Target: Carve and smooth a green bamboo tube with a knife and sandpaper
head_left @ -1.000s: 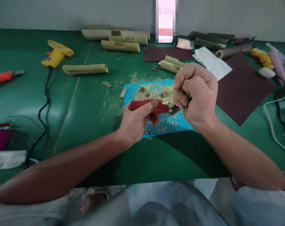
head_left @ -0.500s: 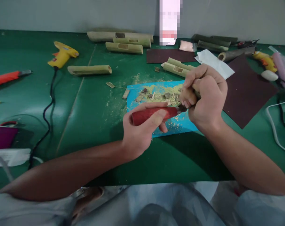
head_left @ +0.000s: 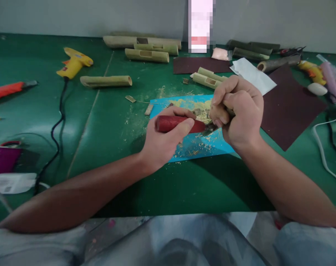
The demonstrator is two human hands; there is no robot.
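My left hand (head_left: 163, 142) grips the red handle of a carving knife (head_left: 179, 123), held roughly level with its blade pointing right. The blade tip meets a small bamboo piece (head_left: 215, 112) clenched in my right hand (head_left: 238, 109); most of that piece is hidden by the fingers. Both hands hover over a blue mat (head_left: 197, 142) strewn with pale shavings and small bamboo offcuts on the green table (head_left: 107, 129).
Several cut bamboo tubes (head_left: 147, 54) lie at the back, one more (head_left: 105, 80) to the left. A yellow glue gun (head_left: 73, 63) with black cord, an orange cutter (head_left: 7, 89), dark sandpaper sheets (head_left: 289, 105), white paper (head_left: 252, 75) and cables at the right edge.
The knife handle has levelled out and lifted slightly from its tilted position half a second ago. My right hand stays clenched in almost the same place.
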